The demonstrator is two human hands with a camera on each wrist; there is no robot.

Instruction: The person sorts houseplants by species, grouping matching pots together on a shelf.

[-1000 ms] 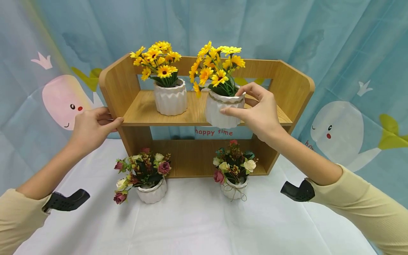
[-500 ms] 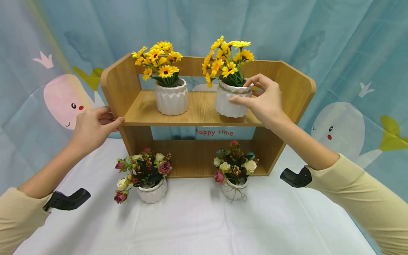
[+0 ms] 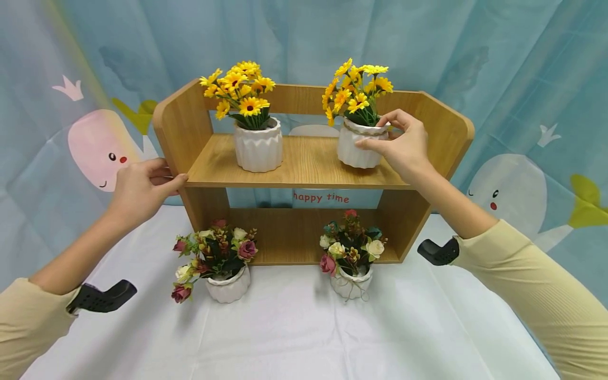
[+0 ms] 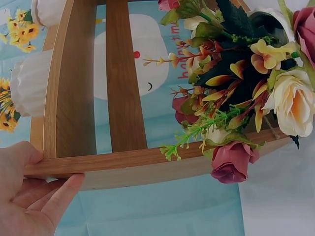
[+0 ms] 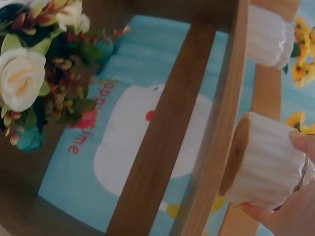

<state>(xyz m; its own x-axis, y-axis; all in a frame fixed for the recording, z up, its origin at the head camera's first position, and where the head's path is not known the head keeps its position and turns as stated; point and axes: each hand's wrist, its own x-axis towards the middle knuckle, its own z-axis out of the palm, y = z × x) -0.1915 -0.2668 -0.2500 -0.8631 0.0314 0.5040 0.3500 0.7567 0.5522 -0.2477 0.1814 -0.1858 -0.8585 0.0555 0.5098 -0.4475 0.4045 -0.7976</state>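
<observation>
Your right hand (image 3: 404, 145) grips the right sunflower pot (image 3: 358, 149) at its rim, thumb in front and fingers curled over the top; the pot stands on the upper board of the wooden shelf (image 3: 304, 166), toward its right end and set back from the front edge. Your left hand (image 3: 138, 190) holds the shelf's left side panel at the front corner, thumb along the board's edge and fingers wrapped behind.

Open board lies between the two pots on the upper level. The lower level holds nothing, and its back slats leave gaps through to the curtain (image 3: 513, 158).

Containers: four white ribbed pots. Two on the upper board carry yellow sunflowers, the left sunflower pot (image 3: 258, 145) standing untouched. Two on the white tablecloth (image 3: 294, 338) before the shelf carry mixed roses: the left rose pot (image 3: 228, 285) and the right rose pot (image 3: 350, 282), which is tied with twine. One shelf, two levels.
</observation>
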